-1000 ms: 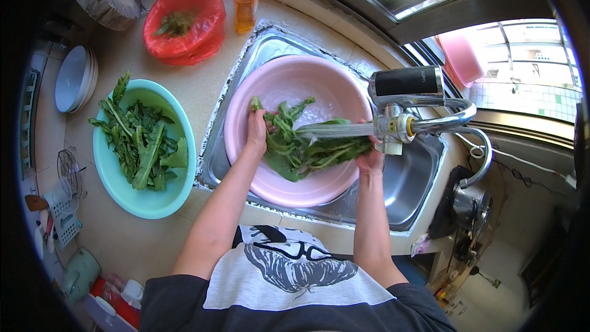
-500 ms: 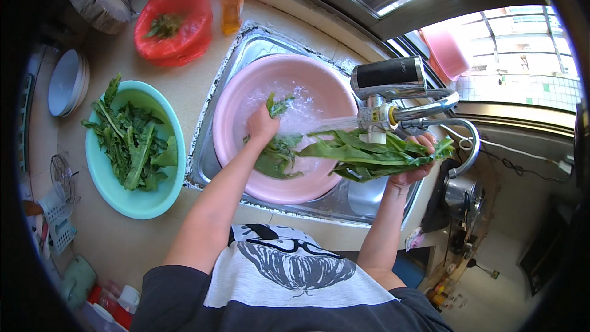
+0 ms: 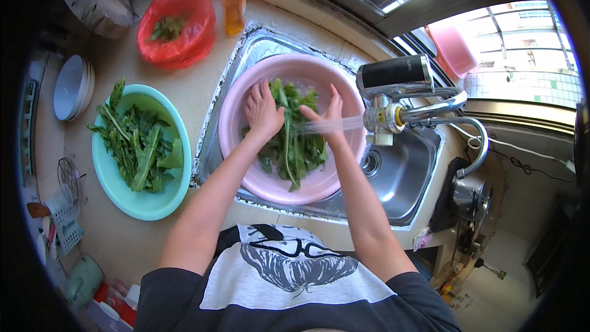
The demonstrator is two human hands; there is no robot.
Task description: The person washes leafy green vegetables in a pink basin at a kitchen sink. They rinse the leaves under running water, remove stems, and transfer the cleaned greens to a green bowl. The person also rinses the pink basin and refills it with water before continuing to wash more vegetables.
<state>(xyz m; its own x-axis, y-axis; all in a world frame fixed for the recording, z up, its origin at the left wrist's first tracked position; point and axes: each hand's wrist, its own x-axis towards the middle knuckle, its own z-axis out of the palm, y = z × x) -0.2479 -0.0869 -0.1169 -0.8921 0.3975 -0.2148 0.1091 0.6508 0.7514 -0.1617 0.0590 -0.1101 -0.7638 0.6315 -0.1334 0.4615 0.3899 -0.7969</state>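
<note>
A heap of long green leafy vegetables (image 3: 290, 141) lies in the pink basin (image 3: 258, 185), which rests in the metal sink. My left hand (image 3: 263, 112) presses on the left side of the leaves, its fingers stretched out. On the other side, my right hand (image 3: 329, 117) has its thumb and fingers spread, touching or just beside the leaves. From the faucet (image 3: 382, 120) at the right, a stream of water sprays across the basin, passing by the right hand onto the greens. Water in the basin is mostly hidden by leaves.
A mint-green basin (image 3: 178, 181) holding more leaves stands on the counter at left. Behind it are a red plastic bag (image 3: 195, 49) with scraps and a bottle of orange liquid (image 3: 233, 6). White bowls (image 3: 69, 89) are stacked far left. The second sink bowl (image 3: 399, 178) shows a drain.
My right hand has brought its bunch of leaves from beside the faucet leftward into the pink basin and let go. My left hand has released its leaves and opened out.
</note>
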